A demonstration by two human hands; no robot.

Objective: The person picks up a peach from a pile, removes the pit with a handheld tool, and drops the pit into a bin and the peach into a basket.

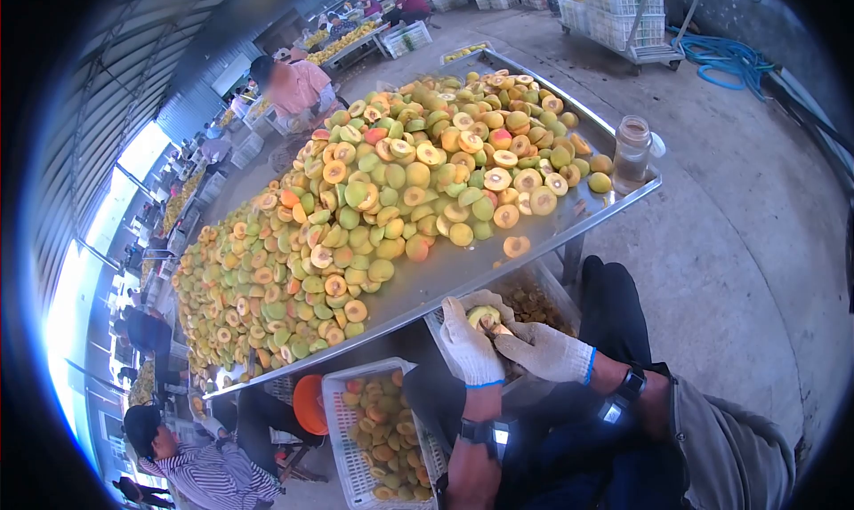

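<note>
My left hand (473, 343), in a white knit glove, is closed around a yellow-green peach half (484, 317). My right hand (544, 350), gloved too, pinches in against the fruit from the right. Whatever its fingers hold is hidden or too small to name. Both hands are over a pale crate (562, 304) with brown peach pits (532, 302) in it, just below the table edge. A large heap of halved peaches (391, 190) covers much of the metal table (449, 274) in front of me.
A clear jar (632, 150) stands at the table's right corner. Left of my legs is a white crate (334, 412) of peaches, with an orange bucket (310, 405) beside it. Co-workers (298, 88) sit around. A crate-laden cart (623, 16) and a blue hose (725, 61) are behind.
</note>
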